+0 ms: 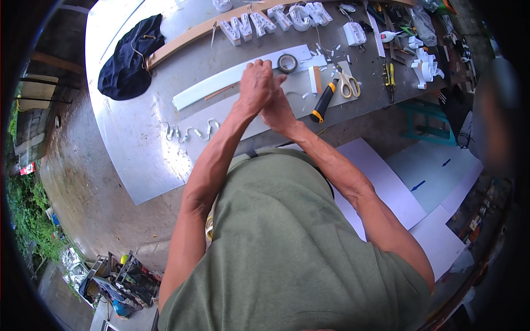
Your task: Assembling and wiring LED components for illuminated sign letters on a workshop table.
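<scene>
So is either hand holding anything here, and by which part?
It cannot be told. The left hand lies over the right hand above the long white strip, hiding the fingers. The tape roll and utility knife lie apart, unheld.

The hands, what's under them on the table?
Under the hands lie a long white strip and a grey sheet, with a tape roll beside them. Anything held between them is covered.

Head view, steeply down over workbench [138,143]

Soft even daylight, pale glare on the metal tabletop [118,124] — strong fisheye bending, dark blurred rim
</scene>
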{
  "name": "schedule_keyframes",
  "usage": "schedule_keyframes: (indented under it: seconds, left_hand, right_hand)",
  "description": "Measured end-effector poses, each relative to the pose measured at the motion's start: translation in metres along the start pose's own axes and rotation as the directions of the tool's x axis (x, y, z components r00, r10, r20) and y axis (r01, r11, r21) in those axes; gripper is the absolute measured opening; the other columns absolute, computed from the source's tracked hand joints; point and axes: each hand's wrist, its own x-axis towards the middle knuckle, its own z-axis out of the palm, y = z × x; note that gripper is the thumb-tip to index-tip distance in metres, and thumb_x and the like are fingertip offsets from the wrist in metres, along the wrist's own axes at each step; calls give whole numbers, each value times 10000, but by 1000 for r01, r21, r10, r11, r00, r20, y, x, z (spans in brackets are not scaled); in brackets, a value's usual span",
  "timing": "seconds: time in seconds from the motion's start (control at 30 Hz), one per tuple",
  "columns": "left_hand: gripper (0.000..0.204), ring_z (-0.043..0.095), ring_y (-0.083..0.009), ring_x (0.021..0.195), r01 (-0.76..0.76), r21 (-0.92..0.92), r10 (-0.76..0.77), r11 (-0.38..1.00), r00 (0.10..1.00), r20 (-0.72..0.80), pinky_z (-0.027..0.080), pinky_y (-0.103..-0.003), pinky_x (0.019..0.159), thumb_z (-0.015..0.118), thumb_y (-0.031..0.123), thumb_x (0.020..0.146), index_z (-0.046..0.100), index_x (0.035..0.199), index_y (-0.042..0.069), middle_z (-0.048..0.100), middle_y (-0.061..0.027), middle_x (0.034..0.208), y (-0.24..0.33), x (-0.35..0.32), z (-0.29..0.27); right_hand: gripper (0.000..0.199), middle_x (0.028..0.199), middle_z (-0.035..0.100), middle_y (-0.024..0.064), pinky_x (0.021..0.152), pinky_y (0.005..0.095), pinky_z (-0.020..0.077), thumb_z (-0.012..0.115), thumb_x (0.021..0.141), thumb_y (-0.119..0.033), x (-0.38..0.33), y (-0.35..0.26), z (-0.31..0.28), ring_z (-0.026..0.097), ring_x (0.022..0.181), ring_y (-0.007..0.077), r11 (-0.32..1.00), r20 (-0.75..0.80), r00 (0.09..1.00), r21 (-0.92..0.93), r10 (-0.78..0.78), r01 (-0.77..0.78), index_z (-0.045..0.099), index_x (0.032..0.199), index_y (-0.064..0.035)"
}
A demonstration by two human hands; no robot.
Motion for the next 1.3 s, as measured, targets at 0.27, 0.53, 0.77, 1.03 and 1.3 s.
schedule_keyframes:
  seconds: [0.27, 0.53, 0.77, 1.03, 1.3]
  left_hand:
    - [743, 638, -379, 1032, 181, 177, -203, 967, 972, 117, 549, -463, 827, 854, 520, 717, 581, 1103, -53, 604, -200, 1067, 21, 48, 55]
    - [617, 668, -362, 972, 111, 178, -112, 978, 994, -4, 552, -462, 783, 836, 424, 724, 598, 1155, 51, 613, -164, 1064, 12, 55, 61]
    - [653, 672, -352, 948, 173, 142, -175, 975, 985, 4, 545, -450, 796, 848, 418, 691, 609, 1176, 51, 619, -162, 1070, 15, 54, 63]
    - [728, 635, -168, 914, 360, -829, -63, 428, 927, 370, 538, -310, 796, 817, 312, 760, 560, 1366, 2, 644, -104, 1139, 54, 1, -14]
    - [799, 620, -171, 988, 244, -876, -108, 416, 970, 219, 528, -320, 839, 856, 274, 759, 524, 1449, 47, 607, -85, 1163, 71, -40, -21]
  right_hand:
    - [304, 1124, 646, 203, 965, 471, 481, 699, 872, -182, -31, -4, -50, 592, 1109, 369, 985, -41, 991, 116, -124, 128, 661, 1088, 28]
    - [282, 1092, 659, 128, 937, 420, 507, 726, 835, -105, -51, 7, -136, 628, 1056, 314, 965, -138, 990, 260, 4, 32, 671, 1095, -10]
    - [292, 1090, 697, 131, 846, 389, 543, 726, 900, -172, -34, 40, -166, 667, 965, 274, 846, -55, 954, 480, 295, -234, 685, 1145, -17]
    - [392, 1005, 724, 73, 722, 298, 546, 595, 1029, -348, 2, 93, -190, 650, 838, 124, 496, 166, 872, 766, 460, -408, 682, 1176, 5]
    - [446, 992, 707, 55, 743, 264, 522, 546, 1055, -404, 15, 68, -213, 633, 838, 111, 545, 577, 798, 619, 172, -565, 692, 1229, -20]
